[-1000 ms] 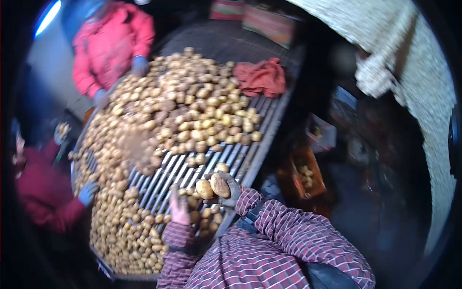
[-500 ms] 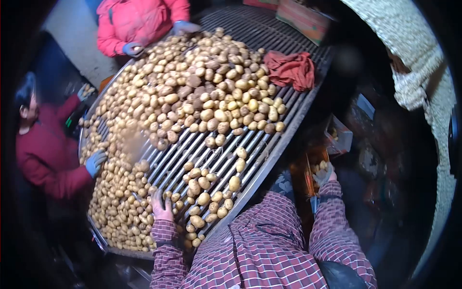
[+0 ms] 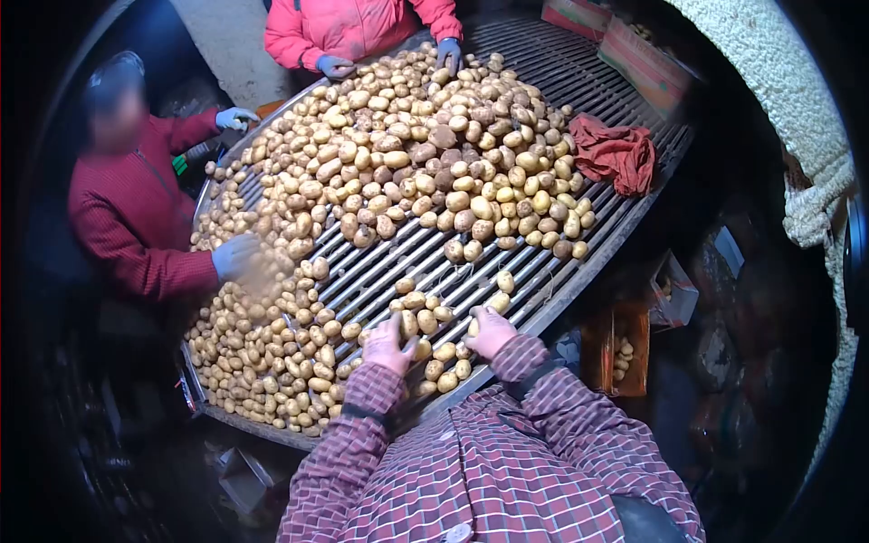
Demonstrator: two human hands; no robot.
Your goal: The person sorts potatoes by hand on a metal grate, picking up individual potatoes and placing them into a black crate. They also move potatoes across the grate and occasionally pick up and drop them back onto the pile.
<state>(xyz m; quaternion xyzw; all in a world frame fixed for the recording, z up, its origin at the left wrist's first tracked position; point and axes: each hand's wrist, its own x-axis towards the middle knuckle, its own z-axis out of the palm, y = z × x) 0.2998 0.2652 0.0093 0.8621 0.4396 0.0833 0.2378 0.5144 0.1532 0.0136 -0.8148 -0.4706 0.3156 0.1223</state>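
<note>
Many potatoes (image 3: 371, 172) lie heaped over a curved, slatted metal grate (image 3: 380, 271). Near its front edge, my left hand (image 3: 387, 347) has its fingers and thumb around a potato (image 3: 409, 324) in a small cluster. To the right of it, my right hand (image 3: 493, 331) curls its fingers over another potato (image 3: 473, 328), partly hidden by the hand. Loose potatoes sit on the slats between and in front of both hands. A single potato (image 3: 505, 281) rests just beyond my right hand.
Across the grate, a person in red (image 3: 353, 32) and one in maroon (image 3: 149, 199) have gloved hands at the heap. A red cloth (image 3: 614, 154) and a carton (image 3: 644, 68) lie on the grate. Below right stands an open box (image 3: 641, 348) containing potatoes.
My right hand has come up from the box at the lower right onto the grate. My left hand has shifted right, to the cluster near the front edge. The view has shifted too.
</note>
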